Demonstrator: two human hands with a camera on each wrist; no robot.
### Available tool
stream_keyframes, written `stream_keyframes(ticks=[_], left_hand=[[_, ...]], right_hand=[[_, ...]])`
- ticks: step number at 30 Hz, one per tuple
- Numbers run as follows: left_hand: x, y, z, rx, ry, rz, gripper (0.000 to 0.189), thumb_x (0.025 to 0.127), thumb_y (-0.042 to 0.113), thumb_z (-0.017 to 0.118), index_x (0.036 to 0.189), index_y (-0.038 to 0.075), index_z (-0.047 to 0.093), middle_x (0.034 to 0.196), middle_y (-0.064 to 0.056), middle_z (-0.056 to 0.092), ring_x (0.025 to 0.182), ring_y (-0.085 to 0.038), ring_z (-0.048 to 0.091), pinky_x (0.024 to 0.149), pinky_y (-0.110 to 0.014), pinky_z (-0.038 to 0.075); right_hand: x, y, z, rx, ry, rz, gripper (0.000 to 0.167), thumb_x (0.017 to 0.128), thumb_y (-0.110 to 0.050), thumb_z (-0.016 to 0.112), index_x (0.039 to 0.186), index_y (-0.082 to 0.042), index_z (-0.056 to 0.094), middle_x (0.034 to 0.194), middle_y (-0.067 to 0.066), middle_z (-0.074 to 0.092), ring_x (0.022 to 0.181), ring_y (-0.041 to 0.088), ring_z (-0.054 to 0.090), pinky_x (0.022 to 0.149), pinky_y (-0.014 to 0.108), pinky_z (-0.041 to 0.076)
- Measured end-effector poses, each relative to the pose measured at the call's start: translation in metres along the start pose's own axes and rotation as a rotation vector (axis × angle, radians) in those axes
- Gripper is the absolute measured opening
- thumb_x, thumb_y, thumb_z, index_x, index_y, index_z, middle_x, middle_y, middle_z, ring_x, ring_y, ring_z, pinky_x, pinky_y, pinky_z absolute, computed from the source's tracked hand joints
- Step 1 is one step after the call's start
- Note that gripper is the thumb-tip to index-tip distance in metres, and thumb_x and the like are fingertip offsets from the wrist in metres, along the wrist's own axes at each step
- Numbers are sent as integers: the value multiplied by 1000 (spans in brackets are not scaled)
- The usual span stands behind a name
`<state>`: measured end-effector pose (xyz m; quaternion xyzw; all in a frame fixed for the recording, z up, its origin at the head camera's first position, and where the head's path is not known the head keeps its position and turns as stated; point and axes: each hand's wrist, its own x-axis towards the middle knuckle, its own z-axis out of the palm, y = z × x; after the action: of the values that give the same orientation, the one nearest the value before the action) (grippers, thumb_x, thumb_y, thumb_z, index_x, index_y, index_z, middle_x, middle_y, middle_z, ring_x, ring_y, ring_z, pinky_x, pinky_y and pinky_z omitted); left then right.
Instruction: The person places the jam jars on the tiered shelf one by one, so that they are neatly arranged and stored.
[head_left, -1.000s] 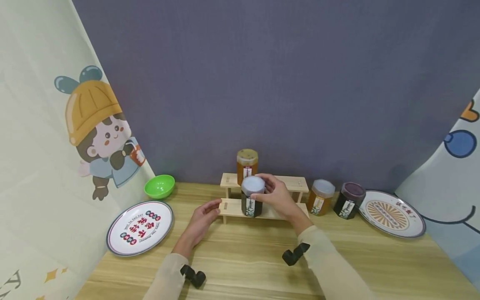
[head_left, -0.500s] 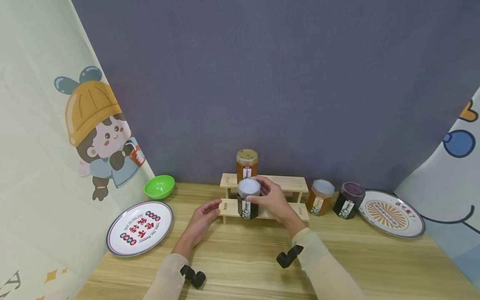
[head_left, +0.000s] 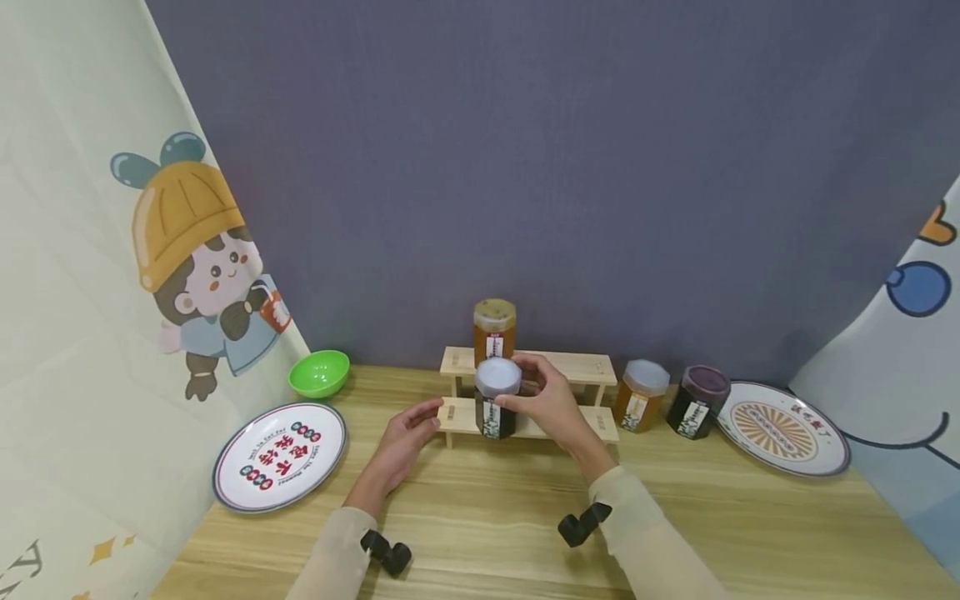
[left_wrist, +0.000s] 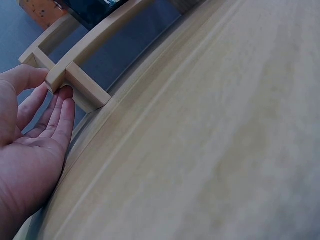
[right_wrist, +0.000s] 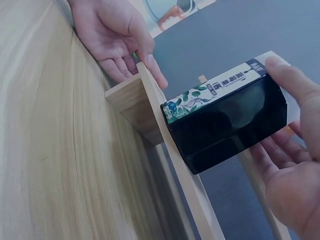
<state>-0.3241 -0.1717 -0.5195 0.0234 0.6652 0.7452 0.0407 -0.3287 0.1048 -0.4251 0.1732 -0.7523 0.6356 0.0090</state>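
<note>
My right hand (head_left: 551, 404) holds a dark jar (right_wrist: 230, 125) near its pale lid (head_left: 498, 377), thumb on the near side and fingers behind. The jar stands upright on the lower shelf of a small two-tier wooden rack (head_left: 459, 414), left of the shelf's middle. In the right wrist view its label shows leaves and blue berries. My left hand (left_wrist: 37, 130) pinches the left end of that lower shelf, thumb above and fingertips underneath. On the upper shelf, behind the dark jar, stands an amber jar (head_left: 494, 321) with a yellowish lid.
Right of the rack stand an amber jar (head_left: 642, 396) with a pale lid and a dark jar (head_left: 699, 402) with a purple lid. Farther right lies a patterned plate (head_left: 825, 454). At left are a green bowl (head_left: 319, 375) and a white plate (head_left: 232, 467) with red writing.
My right hand and the dark jar have shifted slightly left along the lower shelf, then stayed nearly in place. My left hand has kept its hold on the shelf's end.
</note>
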Motion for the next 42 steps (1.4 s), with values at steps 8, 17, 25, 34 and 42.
stream_keyframes(ticks=[8, 17, 25, 34, 42], left_hand=[[-1, 2, -1, -1, 4, 1, 46, 101, 4, 60, 147, 4, 55, 156, -14, 49, 138, -22, 48, 103, -21, 52], [0, 2, 0, 8, -2, 3, 46, 101, 5, 60, 147, 5, 55, 156, -14, 49, 138, -23, 48, 105, -23, 52], [-1, 2, 0, 11, 6, 13, 46, 100, 4, 60, 147, 3, 55, 155, -16, 50, 135, -22, 51, 103, -21, 53], [-1, 0, 0, 8, 7, 1, 45, 101, 5, 60, 146, 4, 56, 155, -14, 50, 139, -23, 48, 104, -22, 52], [0, -1, 1, 15, 6, 9, 45, 101, 4, 60, 146, 4, 56, 157, -15, 49, 142, -25, 46, 107, -23, 51]], right_hand=[[1, 2, 1, 58, 14, -12, 72, 82, -9, 87, 146, -9, 53, 144, 16, 57, 134, 33, 58, 109, 38, 55], [4, 4, 2, 125, 12, -3, 69, 84, -5, 84, 147, -10, 55, 145, 19, 58, 137, 33, 55, 109, 30, 53], [6, 6, 1, 149, -22, -14, 66, 87, -4, 81, 148, -9, 55, 145, 20, 59, 138, 34, 55, 107, 26, 53], [8, 8, 0, 126, -25, -17, 67, 87, -4, 81, 148, -8, 55, 144, 20, 59, 137, 34, 55, 106, 25, 54], [7, 8, -2, 98, -43, -20, 67, 88, -7, 81, 149, -8, 53, 143, 20, 59, 137, 34, 55, 110, 30, 53]])
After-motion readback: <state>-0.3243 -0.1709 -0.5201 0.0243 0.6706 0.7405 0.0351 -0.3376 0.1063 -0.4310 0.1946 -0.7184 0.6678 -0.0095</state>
